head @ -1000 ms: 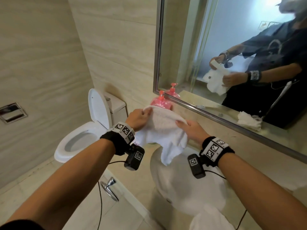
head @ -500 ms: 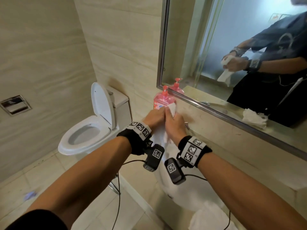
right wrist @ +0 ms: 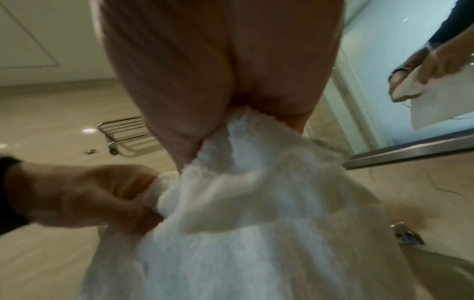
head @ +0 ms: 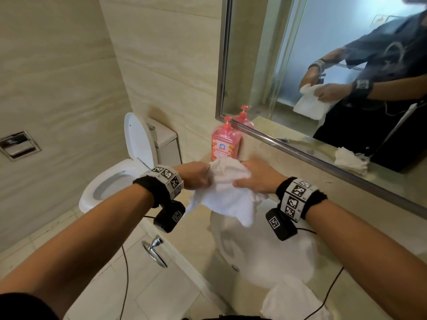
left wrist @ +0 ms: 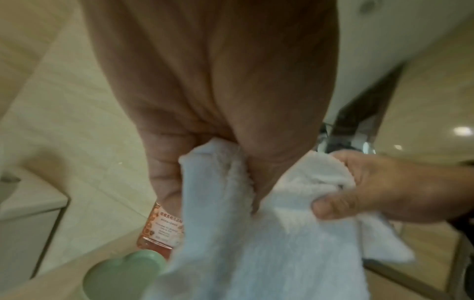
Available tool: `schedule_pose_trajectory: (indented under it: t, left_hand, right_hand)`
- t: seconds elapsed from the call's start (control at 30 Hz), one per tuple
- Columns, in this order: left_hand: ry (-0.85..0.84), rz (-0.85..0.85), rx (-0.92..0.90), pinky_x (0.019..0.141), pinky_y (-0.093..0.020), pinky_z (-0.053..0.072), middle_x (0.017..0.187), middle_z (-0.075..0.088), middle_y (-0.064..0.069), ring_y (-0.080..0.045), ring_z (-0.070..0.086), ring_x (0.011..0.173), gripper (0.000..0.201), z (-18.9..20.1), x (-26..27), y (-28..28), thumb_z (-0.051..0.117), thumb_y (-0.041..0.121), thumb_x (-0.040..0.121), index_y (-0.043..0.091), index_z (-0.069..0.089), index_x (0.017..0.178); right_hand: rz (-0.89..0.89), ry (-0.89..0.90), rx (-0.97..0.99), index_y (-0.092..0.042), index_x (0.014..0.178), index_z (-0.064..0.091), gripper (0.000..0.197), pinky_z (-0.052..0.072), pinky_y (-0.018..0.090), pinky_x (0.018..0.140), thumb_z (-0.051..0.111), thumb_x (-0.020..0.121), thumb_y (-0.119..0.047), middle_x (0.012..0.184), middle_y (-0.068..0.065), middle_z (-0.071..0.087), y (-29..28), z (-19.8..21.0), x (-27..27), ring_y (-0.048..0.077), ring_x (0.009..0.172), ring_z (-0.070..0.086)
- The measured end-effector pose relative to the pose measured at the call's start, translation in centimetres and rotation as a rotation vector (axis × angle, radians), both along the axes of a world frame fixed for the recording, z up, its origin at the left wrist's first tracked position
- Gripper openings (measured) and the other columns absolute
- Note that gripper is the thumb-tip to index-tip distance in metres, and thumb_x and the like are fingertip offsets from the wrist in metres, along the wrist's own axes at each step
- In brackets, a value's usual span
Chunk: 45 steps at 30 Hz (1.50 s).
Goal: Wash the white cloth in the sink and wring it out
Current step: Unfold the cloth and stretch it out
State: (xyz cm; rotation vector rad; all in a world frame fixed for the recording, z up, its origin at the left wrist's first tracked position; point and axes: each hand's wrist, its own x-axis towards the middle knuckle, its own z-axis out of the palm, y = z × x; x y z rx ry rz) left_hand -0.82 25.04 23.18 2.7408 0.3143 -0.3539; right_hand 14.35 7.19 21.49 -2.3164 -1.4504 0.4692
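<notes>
White terry cloth [head: 227, 192]: hung bunched over the sink [head: 265, 255], its free corner drooping toward the basin.
Left hand [head: 196, 175]: fingers curled round the cloth's left upper edge.
Right hand [head: 255, 177]: thumb and fingers pinched the right upper edge, close beside the left.
Governing relation: the cloth's gathered top ran left to right between both hands, equally near; wringing probably required opposite twists along that line.
Beyond: pink soap bottle [head: 225, 144] stood on the desk [head: 346, 199].
Obscured: tap and water not discernible; wetness uncertain; wrist views blurred.
</notes>
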Motion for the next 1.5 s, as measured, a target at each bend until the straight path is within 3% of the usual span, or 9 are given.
schedule_pose_trajectory:
  t: [0.13, 0.27, 0.4, 0.67, 0.8, 0.93, 1.07, 1.23, 1.5]
  left_hand:
    - [-0.207, 0.164, -0.281, 0.059, -0.015, 0.046, 0.069, 0.062, 0.008, -0.005, 0.058, 0.063, 0.033, -1.6, -0.2, 1.6, 0.057, 0.044, 0.096, 0.021, 0.063, 0.073]
    - [-0.388, 0.485, -0.818, 0.067, -0.026, 0.053, 0.082, 0.073, 0.001, -0.018, 0.068, 0.075, 0.048, -2.1, 1.1, 0.3, 0.053, 0.059, 0.092, 0.015, 0.073, 0.09]
    - [-0.416, 0.61, -1.017, 0.065, -0.029, 0.055, 0.092, 0.075, -0.01, -0.019, 0.07, 0.077, 0.056, -1.2, 4.1, -3.0, 0.043, 0.058, 0.097, 0.009, 0.07, 0.098]
    - [-0.442, 0.556, -0.875, 0.079, -0.044, 0.055, 0.093, 0.07, -0.021, -0.036, 0.067, 0.083, 0.051, 0.7, 4.4, -4.5, 0.036, 0.037, 0.101, -0.007, 0.064, 0.101]
    - [-0.316, 0.392, -0.964, 0.071, -0.031, 0.056, 0.095, 0.071, -0.014, -0.025, 0.068, 0.079, 0.04, 1.2, 3.4, -5.1, 0.052, 0.036, 0.097, 0.001, 0.066, 0.109]
    - [-0.217, 0.103, -0.501, 0.09, -0.03, 0.053, 0.106, 0.072, -0.001, -0.017, 0.067, 0.098, 0.037, 1.6, 2.0, -2.3, 0.082, 0.021, 0.075, 0.018, 0.066, 0.109]
    - [-0.095, 0.113, -0.074, 0.095, -0.036, 0.047, 0.119, 0.065, -0.008, -0.027, 0.059, 0.108, 0.037, 0.0, 1.4, 0.0, 0.063, 0.013, 0.084, 0.016, 0.055, 0.12]
    - [-0.212, 0.182, -0.333, 0.08, -0.03, 0.049, 0.105, 0.069, -0.01, -0.022, 0.063, 0.092, 0.022, -1.8, 0.9, 1.7, 0.056, 0.028, 0.098, 0.011, 0.067, 0.105]
    - [-0.403, 0.664, -0.944, 0.075, -0.036, 0.05, 0.087, 0.065, -0.008, -0.024, 0.062, 0.078, 0.048, -2.0, 4.0, -2.0, 0.045, 0.054, 0.097, 0.011, 0.066, 0.099]
  right_hand:
    - [-0.17, 0.179, 0.085, -0.028, 0.082, 0.068, 0.02, 0.045, 0.013, 0.053, 0.069, 0.093, -0.045, 0.067, -0.01, 0.071, -1.7, -0.4, 0.8, 0.002, 0.059, 0.065]
    - [-0.512, 0.521, 0.384, -0.012, 0.111, 0.069, 0.04, 0.055, 0.031, 0.07, 0.065, 0.093, -0.048, 0.096, 0.007, 0.074, -1.2, -1.6, -0.6, 0.023, 0.083, 0.07]
    - [-0.532, 0.569, 0.615, -0.024, 0.116, 0.064, 0.035, 0.055, 0.018, 0.063, 0.057, 0.097, -0.052, 0.087, -0.008, 0.074, 2.7, -2.0, -4.8, 0.002, 0.075, 0.072]
    - [-0.629, 0.614, 0.678, -0.023, 0.09, 0.067, 0.043, 0.048, 0.017, 0.043, 0.048, 0.098, -0.061, 0.066, -0.011, 0.072, 3.8, -1.2, -5.1, 0.005, 0.058, 0.069]
    - [-0.667, 0.636, 0.54, -0.019, 0.098, 0.069, 0.047, 0.053, 0.029, 0.062, 0.048, 0.098, -0.06, 0.088, 0.002, 0.074, 2.9, -0.2, -2.9, 0.023, 0.085, 0.072]
    - [-0.494, 0.522, 0.467, -0.021, 0.117, 0.068, 0.047, 0.057, 0.028, 0.065, 0.055, 0.094, -0.06, 0.106, 0.0, 0.072, 1.2, 0.3, -1.4, 0.022, 0.098, 0.07]
    - [-0.105, 0.204, 0.192, -0.026, 0.117, 0.066, 0.039, 0.051, 0.02, 0.07, 0.078, 0.081, -0.037, 0.103, -0.01, 0.072, -0.8, 0.5, 0.3, 0.011, 0.092, 0.068]
    - [-0.185, 0.101, 0.023, -0.028, 0.088, 0.066, 0.01, 0.04, 0.008, 0.055, 0.071, 0.09, -0.036, 0.078, -0.014, 0.067, -2.3, -1.4, 1.5, 0.011, 0.076, 0.067]
    - [-0.545, 0.527, 0.632, -0.023, 0.088, 0.07, 0.013, 0.059, 0.029, 0.06, 0.069, 0.09, -0.036, 0.078, -0.004, 0.076, 1.7, -1.6, -3.7, 0.012, 0.07, 0.073]
